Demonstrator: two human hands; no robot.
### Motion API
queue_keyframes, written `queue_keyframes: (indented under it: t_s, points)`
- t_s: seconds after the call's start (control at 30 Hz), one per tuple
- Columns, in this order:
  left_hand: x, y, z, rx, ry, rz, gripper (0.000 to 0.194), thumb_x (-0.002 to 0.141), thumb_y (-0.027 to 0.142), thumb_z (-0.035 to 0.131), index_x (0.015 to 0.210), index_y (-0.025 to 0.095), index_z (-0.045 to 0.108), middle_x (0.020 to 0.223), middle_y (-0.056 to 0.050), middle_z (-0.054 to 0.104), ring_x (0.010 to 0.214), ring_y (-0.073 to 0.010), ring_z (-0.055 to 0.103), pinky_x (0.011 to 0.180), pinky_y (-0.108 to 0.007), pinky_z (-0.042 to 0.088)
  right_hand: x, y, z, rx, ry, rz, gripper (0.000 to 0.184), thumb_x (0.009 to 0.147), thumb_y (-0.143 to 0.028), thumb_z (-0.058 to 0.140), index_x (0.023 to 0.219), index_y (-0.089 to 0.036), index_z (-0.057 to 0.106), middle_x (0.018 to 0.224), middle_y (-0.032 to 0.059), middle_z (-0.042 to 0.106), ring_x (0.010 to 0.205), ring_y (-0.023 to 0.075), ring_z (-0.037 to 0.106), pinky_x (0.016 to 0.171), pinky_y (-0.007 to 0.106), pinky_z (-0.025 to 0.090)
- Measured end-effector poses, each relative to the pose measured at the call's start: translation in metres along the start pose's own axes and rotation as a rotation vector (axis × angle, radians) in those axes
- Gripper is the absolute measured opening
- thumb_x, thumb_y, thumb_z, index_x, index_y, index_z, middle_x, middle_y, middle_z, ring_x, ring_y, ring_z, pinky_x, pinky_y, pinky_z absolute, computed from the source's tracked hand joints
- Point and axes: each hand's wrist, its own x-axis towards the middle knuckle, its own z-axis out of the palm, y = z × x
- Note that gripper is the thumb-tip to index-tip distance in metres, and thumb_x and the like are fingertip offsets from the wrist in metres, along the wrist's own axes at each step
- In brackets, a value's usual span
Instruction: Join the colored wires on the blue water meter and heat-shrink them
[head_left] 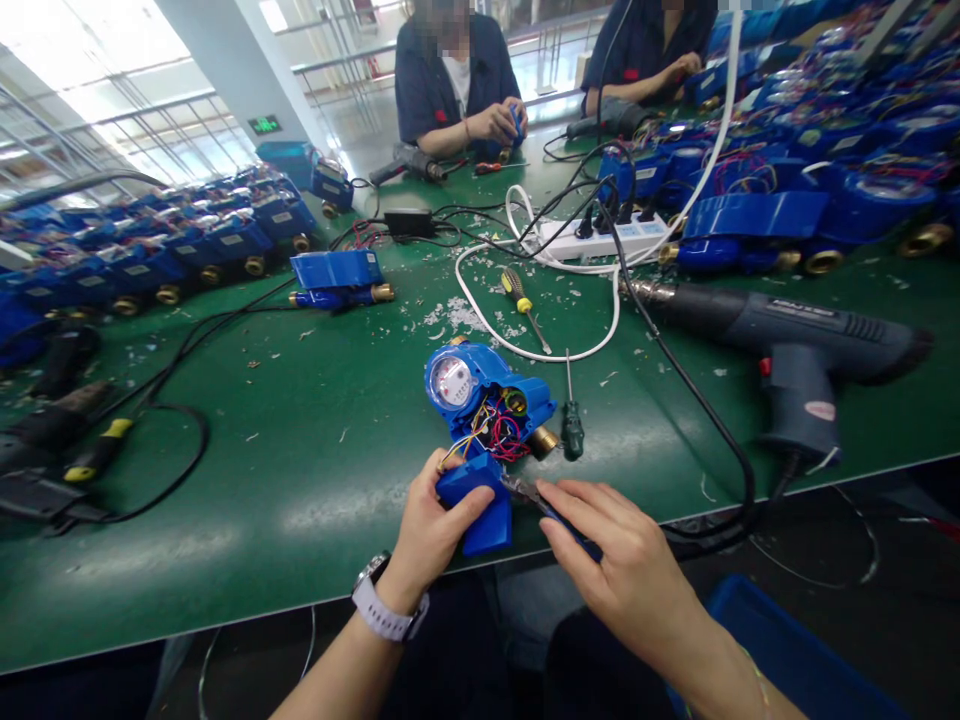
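An opened blue water meter with a round dial, coloured wires and a brass fitting lies near the front edge of the green table. My left hand grips its loose blue cover, thumb on top. My right hand is closed around a small plier-like tool whose metal tip points at the wires under the cover. A green-handled screwdriver lies just right of the meter.
A dark heat gun lies at the right, its black cable looping to the table edge. A yellow-handled screwdriver, white power strip and rows of blue meters fill the back. Two other people work opposite. A blue bin stands below right.
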Motion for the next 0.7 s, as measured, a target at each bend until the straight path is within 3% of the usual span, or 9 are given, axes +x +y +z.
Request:
queue_keyframes:
  t_s: [0.37, 0.5, 0.7]
  points:
    - [0.001, 0.001, -0.001, 0.027, -0.015, 0.036, 0.033, 0.073, 0.039, 0.074, 0.079, 0.018, 0.048, 0.07, 0.005, 0.049, 0.061, -0.0101, 0.044, 0.057, -0.018, 0.041, 0.003, 0.007, -0.003, 0.133, -0.111, 0.146, 0.032, 0.098, -0.027, 0.043, 0.114, -0.015, 0.067, 0.108, 0.007, 0.068, 0.096, 0.0232, 0.065, 0.084, 0.042, 0.055]
    - [0.001, 0.002, 0.0, -0.015, -0.036, -0.013, 0.036, 0.071, 0.041, 0.075, 0.082, 0.018, 0.048, 0.071, 0.004, 0.05, 0.062, -0.0108, 0.046, 0.058, -0.02, 0.042, 0.001, 0.012, -0.004, 0.193, -0.133, 0.214, 0.028, 0.096, -0.028, 0.047, 0.112, -0.019, 0.068, 0.107, 0.0042, 0.068, 0.096, 0.0223, 0.065, 0.085, 0.041, 0.054]
    - [-0.001, 0.002, 0.0, -0.086, -0.051, -0.071, 0.039, 0.069, 0.041, 0.076, 0.085, 0.019, 0.048, 0.074, 0.003, 0.055, 0.064, -0.0113, 0.051, 0.06, -0.02, 0.045, -0.002, 0.013, 0.0, 0.129, 0.003, 0.063, 0.027, 0.094, -0.027, 0.052, 0.115, -0.016, 0.064, 0.108, 0.0105, 0.063, 0.101, 0.0265, 0.057, 0.087, 0.047, 0.049]
